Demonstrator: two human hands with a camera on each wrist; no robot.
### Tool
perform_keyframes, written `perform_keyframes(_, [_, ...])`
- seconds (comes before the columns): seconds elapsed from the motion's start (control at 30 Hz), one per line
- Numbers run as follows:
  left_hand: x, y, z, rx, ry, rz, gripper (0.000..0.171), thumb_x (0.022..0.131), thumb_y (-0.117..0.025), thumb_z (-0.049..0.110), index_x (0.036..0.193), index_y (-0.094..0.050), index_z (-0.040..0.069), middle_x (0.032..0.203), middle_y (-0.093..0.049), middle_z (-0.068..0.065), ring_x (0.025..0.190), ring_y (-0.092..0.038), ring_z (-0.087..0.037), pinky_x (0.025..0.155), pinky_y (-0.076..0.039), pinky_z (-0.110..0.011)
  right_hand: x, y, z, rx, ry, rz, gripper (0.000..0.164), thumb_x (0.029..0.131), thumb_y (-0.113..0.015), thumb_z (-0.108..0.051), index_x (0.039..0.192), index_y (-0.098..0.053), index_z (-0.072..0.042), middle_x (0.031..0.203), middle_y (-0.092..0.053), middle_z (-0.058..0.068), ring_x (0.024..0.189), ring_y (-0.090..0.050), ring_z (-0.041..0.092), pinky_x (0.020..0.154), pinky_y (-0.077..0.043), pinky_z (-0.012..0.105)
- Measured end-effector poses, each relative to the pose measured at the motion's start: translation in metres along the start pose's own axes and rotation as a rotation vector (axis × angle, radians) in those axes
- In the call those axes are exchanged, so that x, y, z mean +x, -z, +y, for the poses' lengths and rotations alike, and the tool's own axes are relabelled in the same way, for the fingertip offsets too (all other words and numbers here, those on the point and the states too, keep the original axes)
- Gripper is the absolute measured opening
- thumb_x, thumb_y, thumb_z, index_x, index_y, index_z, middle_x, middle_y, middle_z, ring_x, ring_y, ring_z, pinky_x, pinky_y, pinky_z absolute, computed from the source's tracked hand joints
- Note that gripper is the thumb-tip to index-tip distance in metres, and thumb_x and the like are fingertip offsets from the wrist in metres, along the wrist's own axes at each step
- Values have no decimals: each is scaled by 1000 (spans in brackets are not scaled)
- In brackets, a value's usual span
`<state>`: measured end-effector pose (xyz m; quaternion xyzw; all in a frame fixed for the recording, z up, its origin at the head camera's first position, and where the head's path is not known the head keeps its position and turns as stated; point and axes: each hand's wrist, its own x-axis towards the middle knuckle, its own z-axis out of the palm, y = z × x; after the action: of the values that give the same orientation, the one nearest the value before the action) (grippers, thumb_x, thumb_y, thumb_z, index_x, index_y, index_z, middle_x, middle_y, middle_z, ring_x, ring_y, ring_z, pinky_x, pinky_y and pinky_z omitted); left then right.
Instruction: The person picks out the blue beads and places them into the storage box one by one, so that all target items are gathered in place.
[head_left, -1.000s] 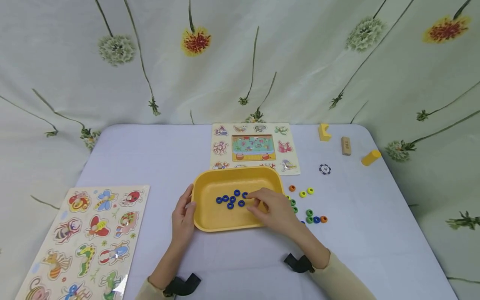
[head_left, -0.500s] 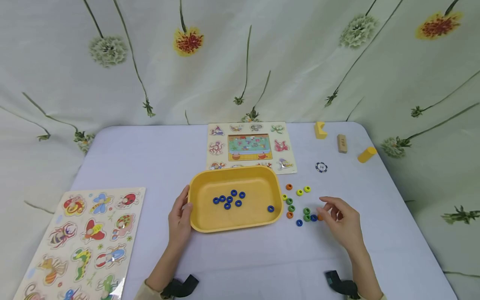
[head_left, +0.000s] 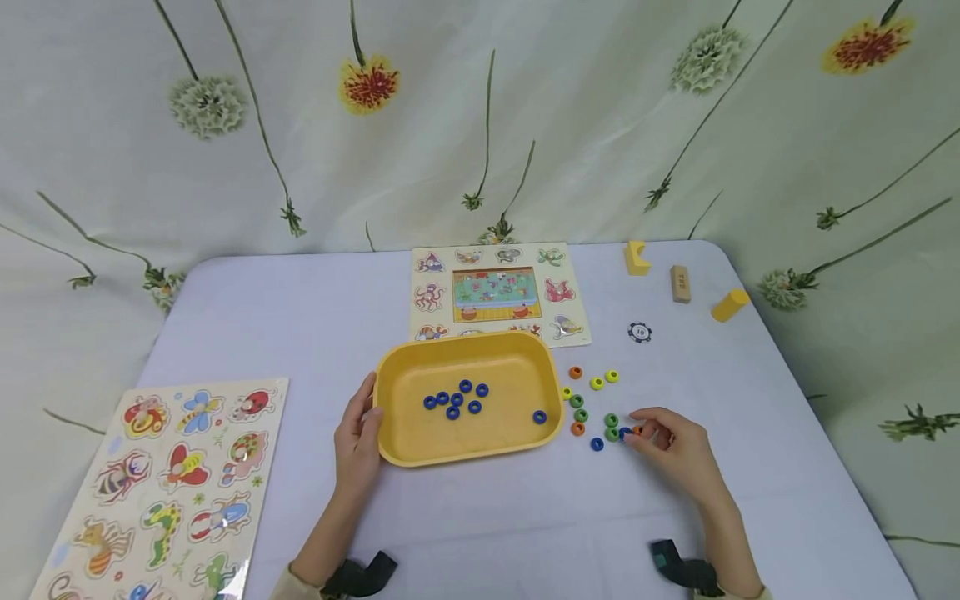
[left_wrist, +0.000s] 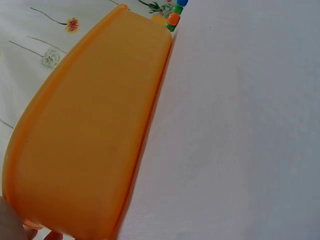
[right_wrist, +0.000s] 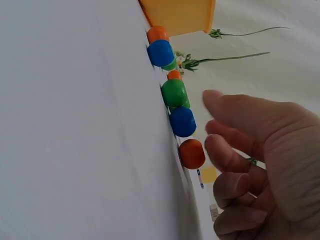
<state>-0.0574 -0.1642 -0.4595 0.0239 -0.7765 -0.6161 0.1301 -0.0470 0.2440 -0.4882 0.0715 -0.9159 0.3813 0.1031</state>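
Note:
A yellow tray (head_left: pixel 468 354) lies on the table with several blue beads (head_left: pixel 457 399) in it, most grouped left of its middle and one near its right end. My left hand (head_left: pixel 357 446) grips the tray's left rim, thumb at the near side and fingers along the outer wall. My right hand (head_left: pixel 678 454) hovers at a small cluster of beads right of the tray, its thumb and forefinger parted over a blue bead (head_left: pixel 626 433) and an orange bead (head_left: pixel 638 431). In the right wrist view the fingers (right_wrist: pixel 220 152) are bent loosely just beside the orange bead, with nothing between them.
Loose green (head_left: pixel 577 401), yellow (head_left: pixel 597 383) and orange beads (head_left: pixel 576 372) lie along the tray's right side. A picture puzzle board (head_left: pixel 431 277) is behind the tray, an insect puzzle board (head_left: pixel 176 483) at the left. A poker chip (head_left: pixel 640 332) and small blocks (head_left: pixel 681 284) lie at back right.
My right hand has left the tray, where one more blue bead now lies at the right end, and moved right to the loose beads. My left hand stays on the rim.

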Motion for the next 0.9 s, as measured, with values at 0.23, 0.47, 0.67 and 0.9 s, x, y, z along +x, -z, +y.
perform_keyframes(0.23, [0, 3, 0, -7, -7, 1, 44, 91, -36, 1, 134, -40, 9, 133, -44, -9, 105, -45, -27, 74, -47, -14, 3, -6, -8, -215, -46, -70, 24, 66, -77, -20, 88, -68, -15, 64, -45, -7, 57, -36, 8, 49, -30, 20])
perform_keyframes(0.47, [-1, 4, -1, -14, -1, -4, 45, 91, -36, 1, 134, -39, 11, 134, -42, -7, 107, -44, -28, 75, -46, -14, 5, -6, -10, -208, -25, -7, 19, 68, -75, -18, 85, -68, -16, 65, -46, -9, 57, -38, 8, 49, -31, 20])
perform_keyframes(0.67, [-1, 2, -1, -17, -1, -13, 46, 90, -36, 0, 134, -39, 11, 134, -42, -8, 107, -43, -31, 75, -46, -15, 21, -1, -22, -91, 105, 108, 23, 69, -74, -14, 89, -64, -16, 68, -49, -10, 55, -36, 2, 44, -30, 20])
perform_keyframes(0.9, [0, 1, -6, -41, -20, -14, 45, 90, -37, 1, 134, -39, 10, 133, -43, -10, 105, -44, -30, 72, -46, -14, 63, -18, -89, -13, 251, -50, 19, 71, -72, -15, 88, -64, -13, 70, -53, -7, 55, -37, 4, 45, -31, 19])
